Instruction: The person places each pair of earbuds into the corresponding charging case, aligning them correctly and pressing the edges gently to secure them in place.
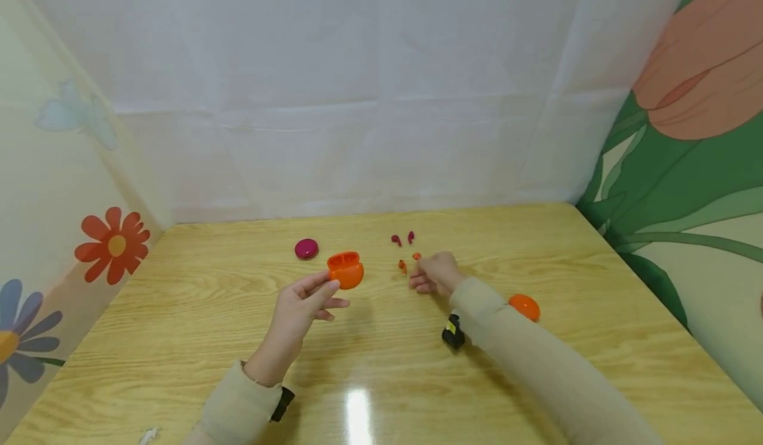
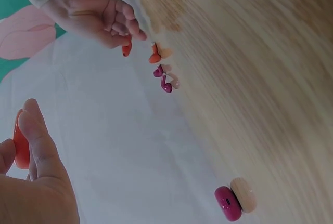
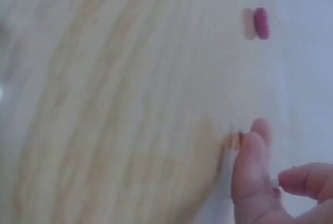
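My left hand holds an orange earbud case above the table, thumb and fingers pinching its left edge. Hollows show at the top of the case. At the right, my right hand pinches an orange earbud between thumb and finger, lifted off the tabletop in the left wrist view. Just left of that hand, a second orange earbud lies on the wood. Two magenta earbuds, one beside the other, lie farther back.
A closed magenta case sits on the wooden table, back left. Another rounded orange piece lies right, partly behind the right sleeve. A white cloth hangs behind the table. A small whitish item shows at the near left.
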Demonstrator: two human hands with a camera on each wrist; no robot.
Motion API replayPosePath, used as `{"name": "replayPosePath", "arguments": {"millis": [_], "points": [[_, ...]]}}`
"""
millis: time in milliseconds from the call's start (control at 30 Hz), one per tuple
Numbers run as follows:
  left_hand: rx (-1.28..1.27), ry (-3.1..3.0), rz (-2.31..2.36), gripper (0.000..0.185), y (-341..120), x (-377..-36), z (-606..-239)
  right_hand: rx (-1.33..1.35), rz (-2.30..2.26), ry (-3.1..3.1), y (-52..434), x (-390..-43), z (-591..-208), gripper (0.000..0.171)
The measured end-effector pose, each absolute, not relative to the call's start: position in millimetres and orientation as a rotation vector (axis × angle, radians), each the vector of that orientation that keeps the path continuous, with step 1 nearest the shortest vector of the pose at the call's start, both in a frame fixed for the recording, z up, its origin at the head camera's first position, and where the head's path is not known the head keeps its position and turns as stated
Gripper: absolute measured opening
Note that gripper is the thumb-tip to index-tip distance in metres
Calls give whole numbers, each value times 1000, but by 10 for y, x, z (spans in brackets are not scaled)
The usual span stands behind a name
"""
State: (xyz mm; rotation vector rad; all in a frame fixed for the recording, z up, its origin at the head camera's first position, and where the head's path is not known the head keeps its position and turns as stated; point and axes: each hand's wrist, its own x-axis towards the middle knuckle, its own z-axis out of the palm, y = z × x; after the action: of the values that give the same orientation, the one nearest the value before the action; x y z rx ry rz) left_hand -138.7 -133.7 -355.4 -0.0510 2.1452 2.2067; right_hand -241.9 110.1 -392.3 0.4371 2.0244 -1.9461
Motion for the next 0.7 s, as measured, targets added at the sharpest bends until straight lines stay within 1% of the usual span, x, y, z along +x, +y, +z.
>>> {"name": "replayPosePath", "arguments": {"millis": [67, 200, 333, 500, 700], "points": [[-42, 2150, 2208, 39, -1334, -1386, -3555, 404, -2015, 1988, 1123, -2399, -3896, 28], [-47, 2150, 2206, 39, -1332, -1388, -3565, 344, -2079, 1953, 1156, -2348, -3801, 41], [-53, 2144, 2202, 38, -1325, -1394, -3571, 279, -2073, 1954, 1178, -2287, -3691, 46], [-54, 2144, 2198, 38, -1317, -1393, -3578, 234, -2067, 1962, 1189, -2214, -3610, 41], [-54, 2137, 2208, 39, -1304, -1376, -3575, 151, -2074, 1918, 1191, -2138, -3556, 30]]}}
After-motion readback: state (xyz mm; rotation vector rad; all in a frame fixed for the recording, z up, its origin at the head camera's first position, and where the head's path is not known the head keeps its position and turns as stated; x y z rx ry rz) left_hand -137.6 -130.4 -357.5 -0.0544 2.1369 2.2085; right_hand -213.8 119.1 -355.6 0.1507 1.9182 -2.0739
